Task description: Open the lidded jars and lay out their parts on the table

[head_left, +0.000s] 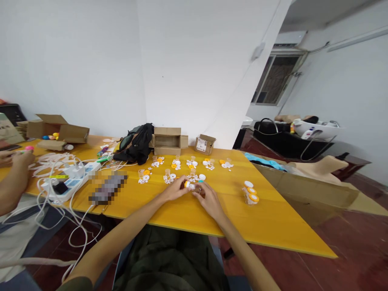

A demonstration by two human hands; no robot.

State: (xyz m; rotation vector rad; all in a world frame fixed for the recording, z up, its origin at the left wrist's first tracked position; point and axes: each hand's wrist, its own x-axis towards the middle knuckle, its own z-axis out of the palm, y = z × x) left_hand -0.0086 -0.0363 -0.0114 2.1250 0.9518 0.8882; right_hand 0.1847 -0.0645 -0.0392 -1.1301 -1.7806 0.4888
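Observation:
A small clear jar [190, 186] with an orange-and-white end is tilted on its side between my two hands, just above the yellow table [169, 212]. My left hand [176, 190] is closed around the orange end. The fingers of my right hand [209, 200] are curled at the clear end, partly hiding it. Just beyond my hands lie a white disc [202, 177] and a clear cup [192, 172] with small white pieces. Several similar groups of cups, orange or white discs and dotted pieces spread behind. To the right stand several lidded jars [251, 193].
Cardboard boxes [167, 150] and a black bag [136, 143] stand along the wall. At left are a blurred-out dark device [108, 189], a power strip [74, 182] with tangled white cables, and another person's hands [18, 157]. A large carton [291, 190] adjoins the table's right side.

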